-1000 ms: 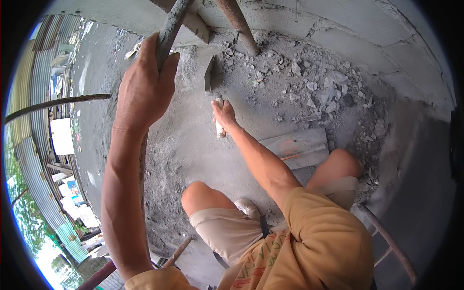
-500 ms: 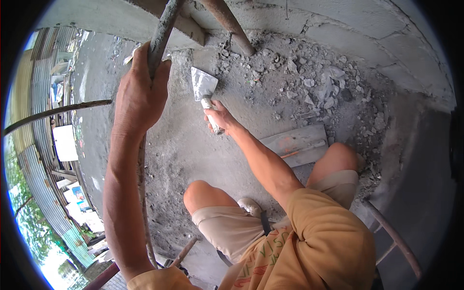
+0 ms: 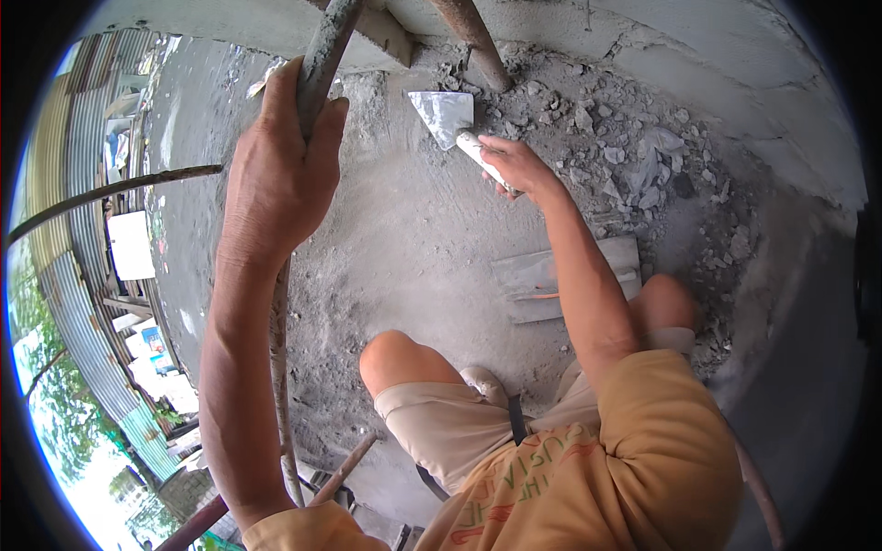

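Grey cement dust everywhere on this one. The person is crouched on a rough concrete ledge [image 3: 404, 239], knees up, working close to the wall [image 3: 735, 83].

What's changed: a second ago the right hand [image 3: 516, 165] was lower down the slab with the trowel [image 3: 447, 118] barely visible under it. Half a second ago it had slid up and the blade was showing. Now it has pushed further toward the wall, and the triangular metal blade sits with one edge against the foot of a rusty pole [image 3: 473, 46], right at the edge of the broken rubble [image 3: 634, 156]. Looks like the tool has travelled across the smooth dusty patch up to where the debris pile starts, so the work is now happening at that corner rather than mid-slab.

Grip: right hand is closed fully round the pale trowel handle, fingers wrapped under, blade pointing up and away from the body, lying nearly flat on the surface. No slack in it that shows.

The left hand [image 3: 280, 174] hasn't gone anywhere; it's still wrapped tight around a grey, cement-caked pipe [image 3: 317, 64] that runs up out of frame, thumb on the near side, seemingly for bracing.

A flat grey board [image 3: 528, 275] lies just beside the right forearm, near the knee.
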`<action>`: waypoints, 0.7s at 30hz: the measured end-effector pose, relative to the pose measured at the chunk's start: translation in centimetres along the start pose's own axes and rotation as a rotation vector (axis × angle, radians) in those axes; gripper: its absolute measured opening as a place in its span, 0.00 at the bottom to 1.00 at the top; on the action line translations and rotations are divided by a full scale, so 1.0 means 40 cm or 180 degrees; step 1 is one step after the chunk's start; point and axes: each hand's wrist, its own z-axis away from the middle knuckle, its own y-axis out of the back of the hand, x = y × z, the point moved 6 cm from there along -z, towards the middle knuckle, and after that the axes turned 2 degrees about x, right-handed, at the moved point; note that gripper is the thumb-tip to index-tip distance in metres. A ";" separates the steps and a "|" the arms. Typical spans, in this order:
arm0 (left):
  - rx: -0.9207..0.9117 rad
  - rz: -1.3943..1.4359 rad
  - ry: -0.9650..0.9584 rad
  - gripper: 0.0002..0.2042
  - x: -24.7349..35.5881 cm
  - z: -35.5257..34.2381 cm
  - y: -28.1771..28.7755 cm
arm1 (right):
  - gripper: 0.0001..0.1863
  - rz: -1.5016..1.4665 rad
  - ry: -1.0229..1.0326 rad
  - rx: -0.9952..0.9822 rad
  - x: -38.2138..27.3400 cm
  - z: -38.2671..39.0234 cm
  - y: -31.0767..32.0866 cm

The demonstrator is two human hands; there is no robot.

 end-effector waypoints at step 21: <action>-0.0122 -0.0170 0.0066 0.23 0.038 -0.030 -0.023 | 0.24 -0.0846 -0.0076 0.0100 -0.084 -0.288 -0.176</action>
